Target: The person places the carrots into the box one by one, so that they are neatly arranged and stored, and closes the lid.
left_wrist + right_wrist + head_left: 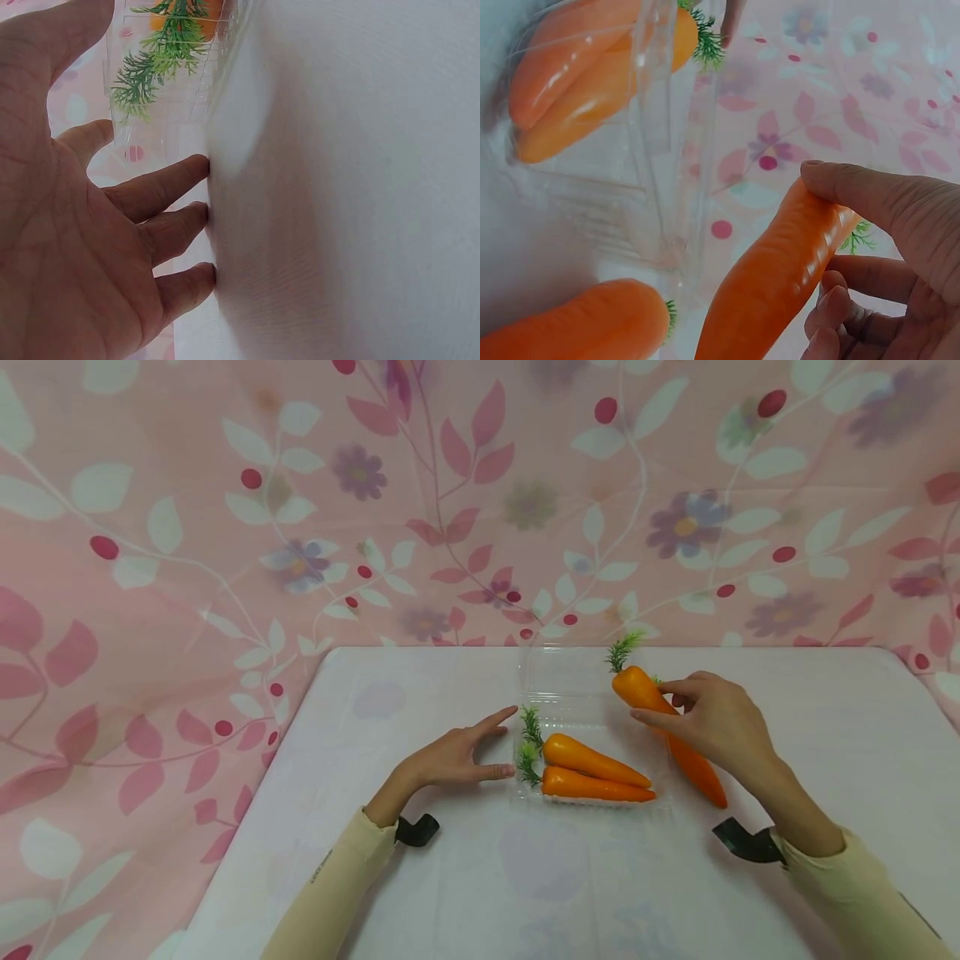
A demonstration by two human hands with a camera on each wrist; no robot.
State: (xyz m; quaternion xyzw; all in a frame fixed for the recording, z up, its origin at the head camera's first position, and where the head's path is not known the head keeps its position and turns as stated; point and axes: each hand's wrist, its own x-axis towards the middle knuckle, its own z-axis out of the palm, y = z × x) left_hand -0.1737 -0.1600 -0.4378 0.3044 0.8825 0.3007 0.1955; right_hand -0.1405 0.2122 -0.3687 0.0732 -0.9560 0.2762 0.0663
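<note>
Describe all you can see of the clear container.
The clear container looks like shiny plastic with ribbed walls. It lies open on the table, its lid folded back to the far side. Two orange carrots rest inside, green tops at the left end. The left hand is beside that end; contact is unclear.

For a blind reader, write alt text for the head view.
Right hand holding an orange carrot near an open clear plastic box containing two carrots; left hand beside its left edge. Another carrot, partly hidden, lies to the right.
</note>
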